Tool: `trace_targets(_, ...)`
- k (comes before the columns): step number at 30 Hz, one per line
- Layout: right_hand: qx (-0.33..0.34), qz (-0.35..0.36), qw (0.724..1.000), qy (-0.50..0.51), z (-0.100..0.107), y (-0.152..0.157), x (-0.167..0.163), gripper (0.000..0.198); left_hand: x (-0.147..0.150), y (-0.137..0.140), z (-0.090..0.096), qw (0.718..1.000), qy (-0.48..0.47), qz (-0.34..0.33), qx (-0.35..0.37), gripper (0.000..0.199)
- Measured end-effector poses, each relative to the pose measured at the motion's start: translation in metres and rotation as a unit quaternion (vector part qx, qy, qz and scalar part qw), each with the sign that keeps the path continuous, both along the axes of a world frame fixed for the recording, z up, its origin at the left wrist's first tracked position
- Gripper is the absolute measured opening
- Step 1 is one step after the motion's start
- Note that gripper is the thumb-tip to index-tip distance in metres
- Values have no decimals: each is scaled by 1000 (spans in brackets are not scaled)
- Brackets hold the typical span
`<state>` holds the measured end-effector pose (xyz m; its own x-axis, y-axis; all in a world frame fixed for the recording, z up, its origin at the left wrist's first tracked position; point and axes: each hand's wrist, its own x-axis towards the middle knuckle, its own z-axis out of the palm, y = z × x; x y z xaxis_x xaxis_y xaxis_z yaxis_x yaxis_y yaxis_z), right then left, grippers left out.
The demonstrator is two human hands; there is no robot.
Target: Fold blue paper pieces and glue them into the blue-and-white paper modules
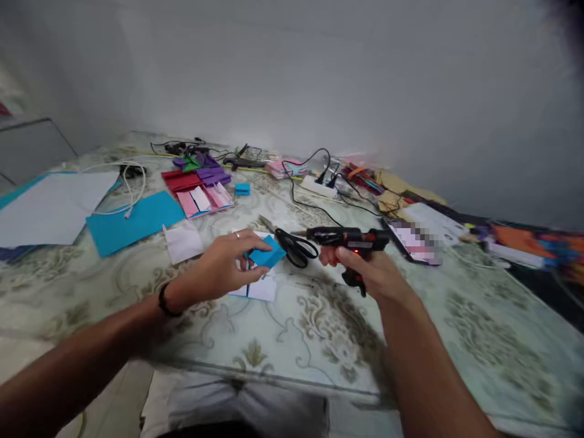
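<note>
My left hand, with a ring and a dark wristband, pinches a small folded piece of blue paper between thumb and fingers. Wrapped round the handle of a black hot glue gun is my right hand; the gun's nozzle points left toward the blue paper, and a small red light glows on it. Black-handled scissors lie on the table between the two hands. Partly hidden under my left hand is a white paper piece with blue edges.
Blue sheets, white sheets and folded red, purple and pink papers lie to the left. A white power strip with black cables stands behind. To the right are a phone and coloured scraps.
</note>
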<state>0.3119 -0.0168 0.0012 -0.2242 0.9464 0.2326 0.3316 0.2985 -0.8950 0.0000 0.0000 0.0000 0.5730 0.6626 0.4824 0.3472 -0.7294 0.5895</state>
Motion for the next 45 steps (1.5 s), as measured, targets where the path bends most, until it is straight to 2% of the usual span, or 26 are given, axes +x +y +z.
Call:
trace_targets(4, -38, 30, 997, -53, -1, -6, -18, 55, 2, -2, 4, 1000, 6, -4, 1, 23)
trace_targets(8, -32, 81, 994, -72, 4, -10, -35, 47, 2, -4, 7, 1000, 15, 3, -3, 25)
trace_targets(15, -28, 79, 991, -106, 8, -11, -41, 40, 1, -4, 7, 1000, 17, 4, -13, 26)
trace_targets(22, -43, 66, 988, -129, 9, -12, -43, 41, 1, -5, 7, 1000, 19, -2, -21, 28)
trace_targets(33, -51, 52, 987, -146, 14, -14, -48, 41, 0, -4, 9, 999, 12, -2, 43, 28)
trace_targets(38, -54, 55, 987, -140, 15, -14, -49, 39, 0, -3, 8, 999, 8, 4, 46, 25)
trace_targets(45, -71, 23, 986, -146, 15, -14, -49, 43, 1, -3, 8, 999, -11, 13, 32, 24)
